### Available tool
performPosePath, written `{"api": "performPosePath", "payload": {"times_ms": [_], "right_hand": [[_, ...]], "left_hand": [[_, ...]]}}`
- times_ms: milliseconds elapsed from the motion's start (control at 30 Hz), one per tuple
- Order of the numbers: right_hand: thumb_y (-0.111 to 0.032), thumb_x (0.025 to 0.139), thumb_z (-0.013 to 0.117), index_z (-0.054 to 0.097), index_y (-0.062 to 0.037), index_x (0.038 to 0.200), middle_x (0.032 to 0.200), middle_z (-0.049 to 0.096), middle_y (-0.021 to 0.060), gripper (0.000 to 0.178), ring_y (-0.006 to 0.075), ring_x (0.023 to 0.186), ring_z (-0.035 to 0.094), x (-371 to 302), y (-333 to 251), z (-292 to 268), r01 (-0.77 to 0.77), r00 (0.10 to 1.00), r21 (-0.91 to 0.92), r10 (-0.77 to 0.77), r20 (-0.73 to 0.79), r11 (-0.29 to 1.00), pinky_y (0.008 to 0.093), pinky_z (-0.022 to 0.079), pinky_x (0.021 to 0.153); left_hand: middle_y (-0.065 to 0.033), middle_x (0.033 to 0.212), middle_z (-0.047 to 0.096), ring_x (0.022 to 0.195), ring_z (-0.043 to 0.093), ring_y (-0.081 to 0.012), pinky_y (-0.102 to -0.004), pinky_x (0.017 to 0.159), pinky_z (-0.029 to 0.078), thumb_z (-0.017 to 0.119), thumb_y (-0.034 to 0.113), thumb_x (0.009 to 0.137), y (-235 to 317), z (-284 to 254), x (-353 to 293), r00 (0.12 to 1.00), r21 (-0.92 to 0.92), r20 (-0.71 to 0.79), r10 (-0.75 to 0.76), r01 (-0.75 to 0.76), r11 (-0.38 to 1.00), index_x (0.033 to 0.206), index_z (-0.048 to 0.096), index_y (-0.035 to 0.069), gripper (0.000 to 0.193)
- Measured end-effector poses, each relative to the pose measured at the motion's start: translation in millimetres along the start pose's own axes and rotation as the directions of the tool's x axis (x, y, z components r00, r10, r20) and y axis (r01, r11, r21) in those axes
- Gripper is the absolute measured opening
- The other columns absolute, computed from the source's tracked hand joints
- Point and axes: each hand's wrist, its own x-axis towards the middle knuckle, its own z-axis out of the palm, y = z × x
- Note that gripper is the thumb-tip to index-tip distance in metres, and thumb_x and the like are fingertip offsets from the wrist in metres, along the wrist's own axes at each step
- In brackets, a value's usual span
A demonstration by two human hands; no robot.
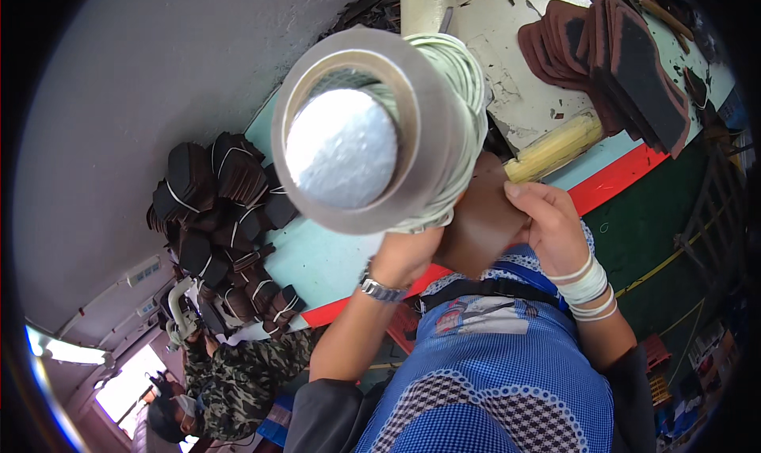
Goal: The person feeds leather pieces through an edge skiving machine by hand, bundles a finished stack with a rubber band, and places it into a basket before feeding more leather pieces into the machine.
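My right hand point(559, 231) pinches the edge of a brown leather-like piece point(485, 227) between thumb and fingers. White bands are wound round that wrist. My left hand point(408, 255), with a metal watch at the wrist, is at the left side of the same piece; its fingers are hidden behind a large round metal-ended spool point(345, 148). A thick bundle of pale green cord or bands point(456, 80) hangs round the spool, close to my face-side of the work. Right of the piece, a worn yellow roller or bar point(555, 148) lies near the table edge.
Stacks of dark brown cut pieces point(614, 64) lie on the far right of the pale table point(329, 267), which has a red edge. Tied bundles of such pieces point(230, 231) are heaped at the left. Beyond them a person in camouflage clothing point(242, 382) is at work.
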Motion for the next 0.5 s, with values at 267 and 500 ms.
{"api": "performPosePath", "payload": {"times_ms": [267,500], "right_hand": [[-0.014,0.083,0.063,0.060,0.0076,0.086,0.074,0.064,0.0081,0.022,0.0077,0.066,0.057,-1.1,6.0,-0.2,0.318,0.925,-0.292,-0.363,-0.111,0.902,0.0222,0.046,0.059],[-0.005,0.080,0.063,0.061,0.0007,0.097,0.082,0.058,0.0070,0.018,0.0140,0.074,0.053,-23.2,-73.2,-3.3,0.401,0.007,-0.915,-0.999,0.038,-0.032,0.0273,0.042,0.065]], "left_hand": [[-0.0129,0.069,0.062,0.061,0.061,-0.0217,-0.0322,0.058,0.045,0.056,0.042,0.083,24.8,-51.6,29.1,0.971,0.969,0.170,0.170,-0.196,0.153,0.095,0.066,0.006,0.039],[-0.0150,0.091,0.065,0.084,0.060,-0.0186,-0.0284,0.073,0.046,0.072,0.033,0.075,-35.4,-81.2,9.3,0.926,0.583,0.335,0.175,-0.349,0.734,0.104,0.058,-0.002,0.048]]}}
